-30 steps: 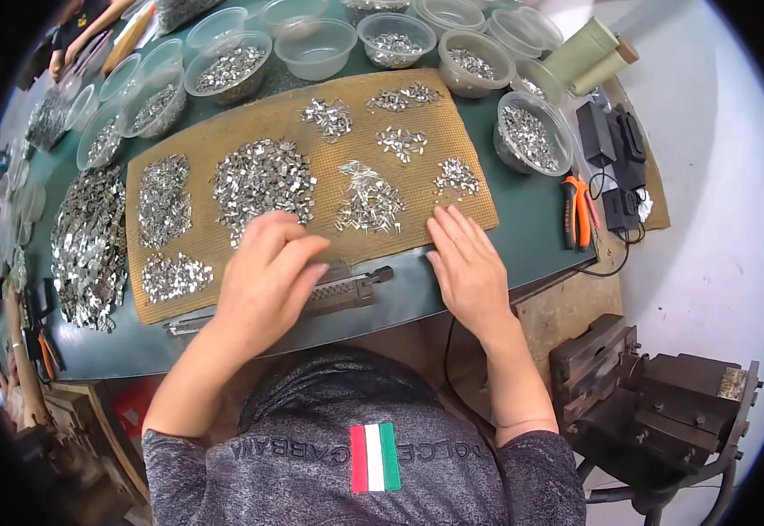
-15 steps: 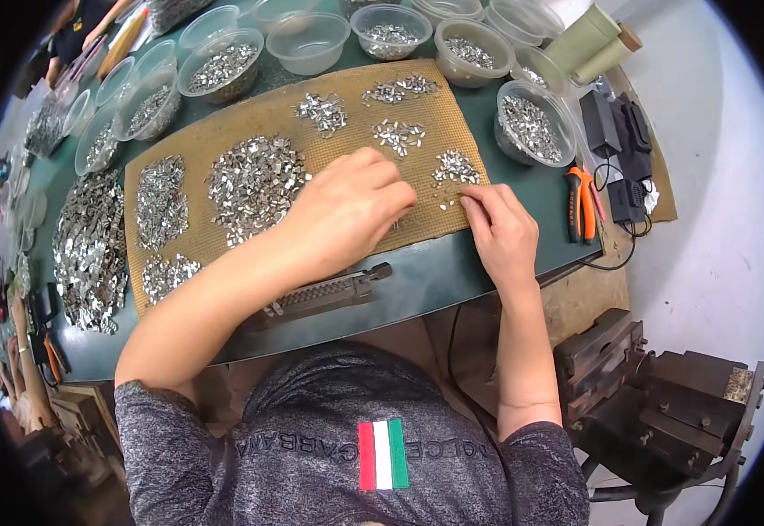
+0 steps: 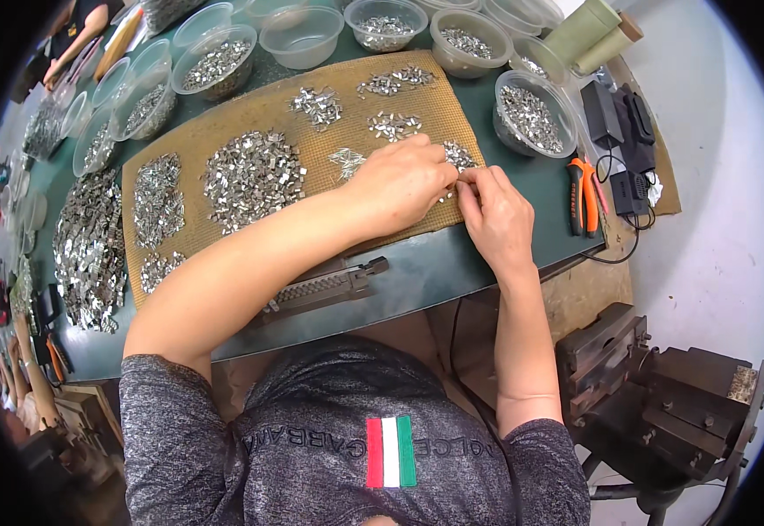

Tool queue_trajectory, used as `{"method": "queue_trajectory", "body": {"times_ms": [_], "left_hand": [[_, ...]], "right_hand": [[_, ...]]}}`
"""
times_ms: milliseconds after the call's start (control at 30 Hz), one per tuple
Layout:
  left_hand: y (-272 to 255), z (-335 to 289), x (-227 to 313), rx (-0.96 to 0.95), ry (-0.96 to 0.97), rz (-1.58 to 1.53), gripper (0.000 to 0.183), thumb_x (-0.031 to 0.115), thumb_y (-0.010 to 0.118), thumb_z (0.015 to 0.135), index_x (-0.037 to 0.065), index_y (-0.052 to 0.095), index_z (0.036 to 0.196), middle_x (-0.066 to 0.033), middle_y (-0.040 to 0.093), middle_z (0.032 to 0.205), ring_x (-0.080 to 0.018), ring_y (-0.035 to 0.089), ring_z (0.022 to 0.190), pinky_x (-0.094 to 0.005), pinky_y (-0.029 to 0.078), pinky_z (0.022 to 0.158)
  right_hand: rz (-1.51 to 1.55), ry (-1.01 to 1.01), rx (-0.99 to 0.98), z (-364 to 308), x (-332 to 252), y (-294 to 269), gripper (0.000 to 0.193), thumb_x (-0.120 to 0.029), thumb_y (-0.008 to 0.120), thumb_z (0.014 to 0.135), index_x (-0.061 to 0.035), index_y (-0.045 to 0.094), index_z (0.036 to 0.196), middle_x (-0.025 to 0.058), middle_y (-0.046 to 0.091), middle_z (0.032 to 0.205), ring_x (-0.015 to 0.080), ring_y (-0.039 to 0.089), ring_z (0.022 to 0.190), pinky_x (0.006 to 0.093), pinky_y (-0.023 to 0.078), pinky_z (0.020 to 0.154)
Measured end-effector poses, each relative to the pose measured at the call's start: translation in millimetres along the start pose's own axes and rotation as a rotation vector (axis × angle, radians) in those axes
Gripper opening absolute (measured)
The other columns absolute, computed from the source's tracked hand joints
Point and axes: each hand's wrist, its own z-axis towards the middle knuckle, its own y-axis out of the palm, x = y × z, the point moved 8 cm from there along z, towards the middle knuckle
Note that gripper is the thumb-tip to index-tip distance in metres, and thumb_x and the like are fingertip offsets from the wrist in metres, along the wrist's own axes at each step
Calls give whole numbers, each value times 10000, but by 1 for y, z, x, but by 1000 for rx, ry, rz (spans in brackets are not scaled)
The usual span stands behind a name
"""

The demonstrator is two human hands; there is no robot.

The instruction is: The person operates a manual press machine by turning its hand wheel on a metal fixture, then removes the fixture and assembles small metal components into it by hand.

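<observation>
My left hand reaches across the tan woven mat, its fingers closed in a pinch. Its fingertips meet those of my right hand at the mat's right edge. My right hand is also pinched, thumb against fingers; whatever lies between the fingertips is too small to make out. Just beyond them is a small pile of shiny metal pieces, partly hidden by my left hand. A pile of thin metal pieces lies beside my left hand. Farther left is a large heap of metal pieces.
Clear plastic tubs, several with metal pieces, line the back of the green table. Orange-handled pliers lie at the right. A ridged metal fixture sits at the front edge. A dark machine stands right; another person's arm shows far left.
My left hand has moved right across the mat to my right hand, uncovering the pile of thin pieces. My right hand has shifted slightly up and left.
</observation>
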Motion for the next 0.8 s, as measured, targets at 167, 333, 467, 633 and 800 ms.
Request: {"method": "queue_trajectory", "body": {"times_ms": [167,333,467,633,800], "left_hand": [[9,3,-1,-40,-46,41,129,164,719,875,42,742,912,-104,696,951,-305,653,997,-431,568,880],[10,-1,-5,-45,-66,23,103,138,734,879,49,704,922,-96,659,939,-310,626,988,-438,543,877],[-4,-7,-5,-15,-56,-2,104,131,727,886,42,700,934,-110,658,942,-321,631,993,-445,539,884],[-18,-13,-14,-39,-84,6,116,145,726,907,42,718,958,-111,670,959,-323,651,991,-448,545,883],[-13,-11,-12,-27,-73,-51,126,148,726,917,67,747,1012,-90,680,981,-314,653,1007,-440,549,888]], "right_hand": [[88,58,5,-7,4,-2,77,-81,740,905,-64,692,962,79,692,891,297,700,773,415,547,678],[189,114,24,-13,6,-5,74,-50,736,913,-45,678,959,86,687,881,295,685,759,403,534,680],[218,134,14,-16,4,-6,69,-48,727,930,-37,668,964,86,678,884,277,664,727,393,525,670],[210,114,38,-18,3,-9,80,-50,717,946,-40,654,994,85,663,891,261,650,711,389,516,669],[220,160,65,-23,7,-5,80,-52,717,952,-41,655,1001,86,662,897,254,645,710,384,514,672]]}}
